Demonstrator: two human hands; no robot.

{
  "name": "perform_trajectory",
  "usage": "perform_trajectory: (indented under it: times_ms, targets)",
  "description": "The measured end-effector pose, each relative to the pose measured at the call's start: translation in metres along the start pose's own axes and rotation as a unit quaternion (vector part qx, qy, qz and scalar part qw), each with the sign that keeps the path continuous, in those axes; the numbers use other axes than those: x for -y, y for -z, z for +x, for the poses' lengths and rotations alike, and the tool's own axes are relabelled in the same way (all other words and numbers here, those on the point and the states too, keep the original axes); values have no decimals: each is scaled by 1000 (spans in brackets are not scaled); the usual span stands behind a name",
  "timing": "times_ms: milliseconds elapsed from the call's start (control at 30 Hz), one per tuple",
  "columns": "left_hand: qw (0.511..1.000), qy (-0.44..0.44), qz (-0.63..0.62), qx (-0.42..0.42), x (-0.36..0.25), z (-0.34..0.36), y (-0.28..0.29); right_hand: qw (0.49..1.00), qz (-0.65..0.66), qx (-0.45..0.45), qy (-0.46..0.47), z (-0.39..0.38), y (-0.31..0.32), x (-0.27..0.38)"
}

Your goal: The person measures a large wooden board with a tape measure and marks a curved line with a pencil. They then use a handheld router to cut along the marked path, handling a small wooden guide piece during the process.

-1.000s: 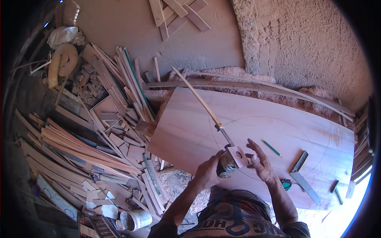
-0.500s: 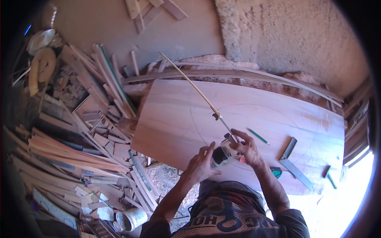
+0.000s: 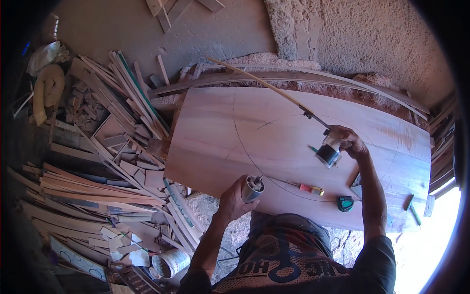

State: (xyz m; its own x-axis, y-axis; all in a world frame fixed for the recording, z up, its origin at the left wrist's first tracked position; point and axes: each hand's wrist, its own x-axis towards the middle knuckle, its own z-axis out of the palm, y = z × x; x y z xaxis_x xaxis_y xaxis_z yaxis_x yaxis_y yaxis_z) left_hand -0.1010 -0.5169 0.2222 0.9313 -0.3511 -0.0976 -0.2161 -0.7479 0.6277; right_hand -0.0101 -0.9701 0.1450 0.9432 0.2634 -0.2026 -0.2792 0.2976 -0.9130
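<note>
My left hand [image 3: 231, 203], low over the near edge of the wooden board [image 3: 205, 132], is wrapped around a small cylindrical router motor [image 3: 252, 192]; its shaft end faces up. Farther right, my right hand [image 3: 352, 141] grips a router base [image 3: 329, 150] with a clear and dark body, held above the board and apart from the motor. From the base a metal rod with a long thin wooden strip [image 3: 264, 84] stretches toward the far left. Curved pencil lines mark the board. A green pencil [image 3: 312, 148] lies partly hidden behind the base.
On the board lie a red and yellow screwdriver [image 3: 312, 189], a green tape measure [image 3: 345, 204], a square [image 3: 356, 180] partly behind my right arm, and a green-handled tool [image 3: 412, 208]. Wood offcuts [image 3: 98, 183] crowd the left, with a white bucket [image 3: 171, 262]. A rough wall [image 3: 362, 39] stands behind.
The motor and the base, together before, are now apart. My left hand has moved left and nearer with the motor; my right hand has moved right and farther away with the base and strip.
</note>
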Motion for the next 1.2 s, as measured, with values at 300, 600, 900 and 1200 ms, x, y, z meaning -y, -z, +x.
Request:
perform_trajectory:
  times_ms: [300, 600, 900, 1200]
  targets:
    - [985, -31, -149, -87, -28, -1, 10, 996, 38, 22, -77, 28, 47, -21]
    - [988, -112, -78, -79, -54, 4, 7, 977, -179, -3, -118, 34, 64, -9]
    - [993, -116, -30, -13, -80, 17, -6, 747, -593, -211, 215, 11, 7, 11]
    - [990, -134, -33, 40, -96, 29, -13, 994, 91, 10, 61, -61, -191, -17]
